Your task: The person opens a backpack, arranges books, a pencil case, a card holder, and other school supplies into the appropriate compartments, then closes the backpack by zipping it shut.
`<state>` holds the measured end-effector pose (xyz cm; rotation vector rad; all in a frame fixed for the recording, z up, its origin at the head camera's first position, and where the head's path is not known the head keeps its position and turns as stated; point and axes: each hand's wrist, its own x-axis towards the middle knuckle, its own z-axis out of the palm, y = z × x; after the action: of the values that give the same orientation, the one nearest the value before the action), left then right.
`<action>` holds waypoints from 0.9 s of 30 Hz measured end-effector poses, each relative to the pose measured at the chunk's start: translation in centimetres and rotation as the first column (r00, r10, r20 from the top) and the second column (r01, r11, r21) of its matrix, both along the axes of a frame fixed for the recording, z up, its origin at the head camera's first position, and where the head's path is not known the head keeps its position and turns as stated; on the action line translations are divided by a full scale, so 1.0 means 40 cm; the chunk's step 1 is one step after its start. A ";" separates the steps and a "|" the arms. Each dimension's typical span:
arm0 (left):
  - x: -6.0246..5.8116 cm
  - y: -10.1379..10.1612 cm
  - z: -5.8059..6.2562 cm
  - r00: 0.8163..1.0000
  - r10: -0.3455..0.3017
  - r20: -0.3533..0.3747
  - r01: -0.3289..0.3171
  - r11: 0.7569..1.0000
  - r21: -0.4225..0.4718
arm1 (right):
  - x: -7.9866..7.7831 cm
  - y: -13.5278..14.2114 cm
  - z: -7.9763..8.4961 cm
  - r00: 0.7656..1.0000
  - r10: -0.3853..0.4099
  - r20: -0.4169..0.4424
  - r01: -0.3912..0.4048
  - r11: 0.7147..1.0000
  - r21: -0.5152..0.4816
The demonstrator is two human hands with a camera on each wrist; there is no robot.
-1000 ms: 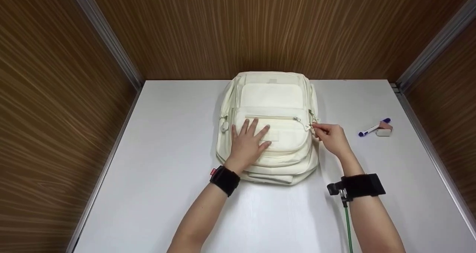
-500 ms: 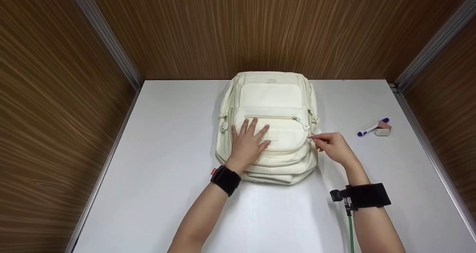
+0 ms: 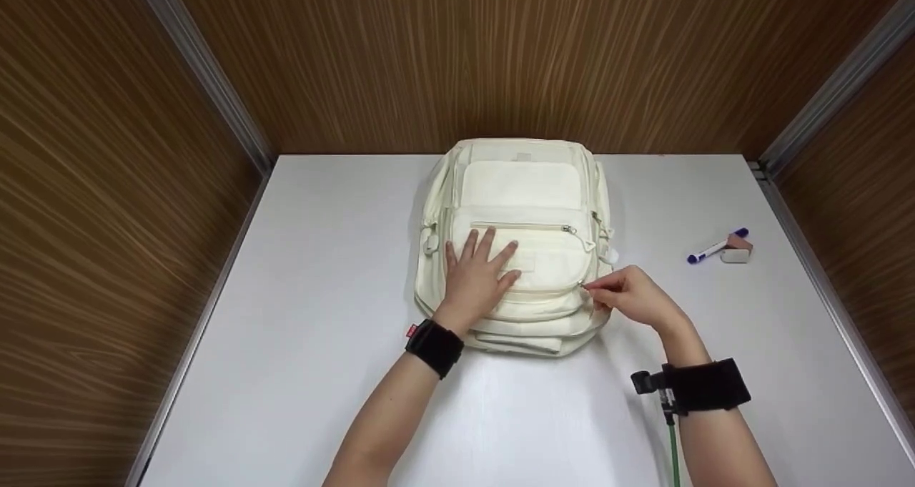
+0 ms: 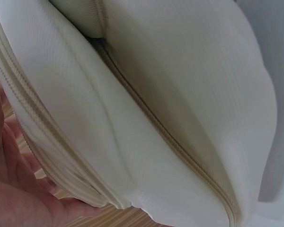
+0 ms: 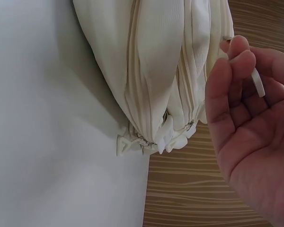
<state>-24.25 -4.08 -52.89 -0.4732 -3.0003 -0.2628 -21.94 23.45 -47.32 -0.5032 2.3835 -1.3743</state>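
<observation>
A cream backpack lies front up on the white table. My left hand rests spread on its front pocket, fingers straight; the left wrist view shows that hand along the pocket's edge. At the pocket's right side my right hand pinches a zipper pull between thumb and fingers. In the right wrist view the pale end of the zipper pull sticks out from behind the fingertips. Another zipper pull hangs loose from the straight zipper above.
Off to the right lie a white marker with blue ends and a small white and pink block. Wood-grain panels wall the white table at the back and sides. A green cable runs from the right wristband.
My right hand has moved down along the pocket's curved right edge, then slightly left, taking the zipper pull with it. The left hand has stayed in place.
</observation>
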 end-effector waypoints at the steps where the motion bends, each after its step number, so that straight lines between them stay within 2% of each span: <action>1: 0.001 0.000 0.000 1.000 0.001 0.004 -0.001 1.000 -0.002 | 0.004 -0.005 0.002 1.000 0.015 0.002 -0.015 1.000 -0.003; 2: 0.001 0.001 -0.001 1.000 0.002 0.007 -0.002 1.000 -0.003 | 0.007 -0.011 0.003 1.000 0.030 0.008 -0.030 1.000 -0.008; 9: 0.005 0.003 -0.001 0.999 0.014 0.041 -0.014 1.000 -0.009 | -0.012 -0.029 -0.086 0.996 0.071 0.051 -0.071 0.997 -0.014; 14: 0.005 0.005 0.000 0.999 0.016 0.045 -0.016 1.000 -0.005 | -0.004 -0.074 -0.086 0.995 0.090 0.045 -0.090 0.996 0.000; 21: 0.005 0.004 0.002 1.000 0.012 0.027 -0.012 1.000 0.010 | 0.002 -0.131 -0.100 0.990 0.138 -0.034 -0.138 0.990 0.002; 27: 0.005 0.007 0.013 1.000 0.019 0.021 -0.020 0.999 0.042 | 0.007 -0.131 -0.101 0.992 0.116 -0.057 -0.118 0.992 -0.033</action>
<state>-24.03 -3.80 -52.36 -0.4393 -3.0105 -0.3310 -21.64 18.20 -51.36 -0.6882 2.3349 -1.3710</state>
